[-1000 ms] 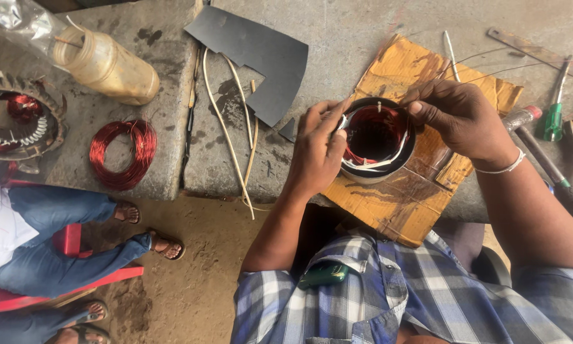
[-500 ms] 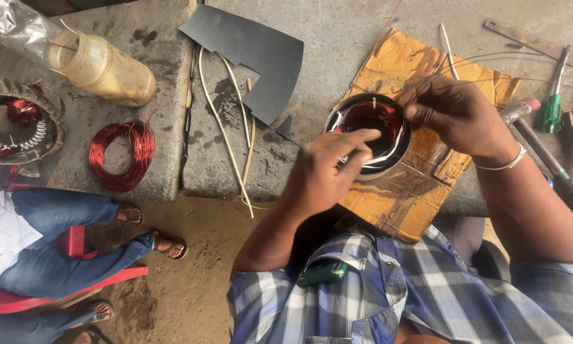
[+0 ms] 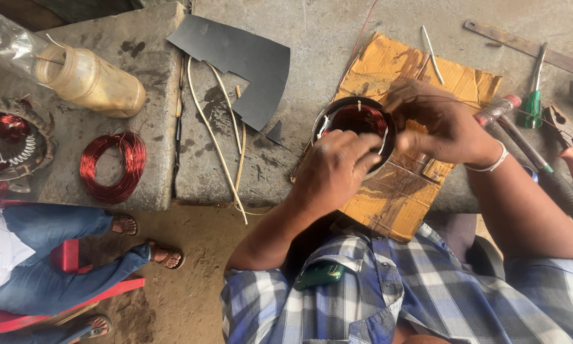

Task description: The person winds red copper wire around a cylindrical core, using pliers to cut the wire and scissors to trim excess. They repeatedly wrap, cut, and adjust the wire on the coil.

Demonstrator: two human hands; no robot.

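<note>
motor stator (image 3: 358, 121) (round metal housing, red copper winding inside): set on a cardboard sheet (image 3: 394, 197) on the stone slab. left hand (image 3: 334, 169): laid over the near rim, fingers curled together against it. right hand (image 3: 439, 124): fingers bunched at the far rim; whether wire is pinched cannot be told. loose red wire coil (image 3: 113, 167): placed well apart, leftward. green screwdriver (image 3: 535, 95): laid to the right.

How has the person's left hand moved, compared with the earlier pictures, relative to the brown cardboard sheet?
Yes. The left hand has moved right, off the round metal stator's left rim, over its near edge above the brown cardboard sheet.
</note>
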